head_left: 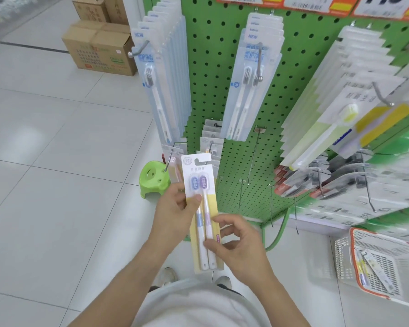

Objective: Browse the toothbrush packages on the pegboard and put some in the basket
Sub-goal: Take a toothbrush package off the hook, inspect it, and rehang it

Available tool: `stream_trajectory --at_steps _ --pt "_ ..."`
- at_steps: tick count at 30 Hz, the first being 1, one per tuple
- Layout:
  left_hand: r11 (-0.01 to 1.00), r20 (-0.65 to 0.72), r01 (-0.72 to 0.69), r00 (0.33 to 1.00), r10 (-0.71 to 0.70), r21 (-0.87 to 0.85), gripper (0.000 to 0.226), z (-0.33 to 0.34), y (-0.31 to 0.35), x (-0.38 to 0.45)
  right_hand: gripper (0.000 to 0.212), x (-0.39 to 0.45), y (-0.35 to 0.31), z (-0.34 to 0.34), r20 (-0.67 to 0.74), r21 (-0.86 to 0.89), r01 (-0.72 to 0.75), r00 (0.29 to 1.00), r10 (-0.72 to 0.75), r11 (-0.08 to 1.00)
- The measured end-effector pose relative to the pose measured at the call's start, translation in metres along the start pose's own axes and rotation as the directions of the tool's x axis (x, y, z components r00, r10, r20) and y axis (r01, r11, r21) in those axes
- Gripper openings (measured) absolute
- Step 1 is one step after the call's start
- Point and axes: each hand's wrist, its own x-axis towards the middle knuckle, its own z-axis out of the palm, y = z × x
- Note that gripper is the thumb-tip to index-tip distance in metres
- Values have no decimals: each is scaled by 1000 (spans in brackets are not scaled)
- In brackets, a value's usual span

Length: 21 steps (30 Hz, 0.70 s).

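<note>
Two hands hold a twin toothbrush package (pixel 202 208) at centre frame above a white tiled floor (pixel 45 138), beside a green pegboard (pixel 293 67). Hanging blue packs (pixel 250 79) read "NEW." The yellow-and-white card carries one blue and one purple brush. The left hand (pixel 175 213) pinches its side; the right hand (pixel 239 244) grips its lower edge. An orange-rimmed basket (pixel 373 260) sits lower right.
</note>
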Motion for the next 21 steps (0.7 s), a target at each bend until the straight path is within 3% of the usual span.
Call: stream_trajectory --at_steps 15,19,21 --pt "975 142 -13 990 -19 221 26 4 -26 29 41 14 17 3 88 -274 -27 995 53 961" --pt "956 141 -30 990 -13 292 23 4 -36 39 37 26 23 2 153 -424 6 986 65 906" --pt "943 147 -46 989 -3 330 24 2 -43 46 33 37 18 1 115 -499 28 993 34 866"
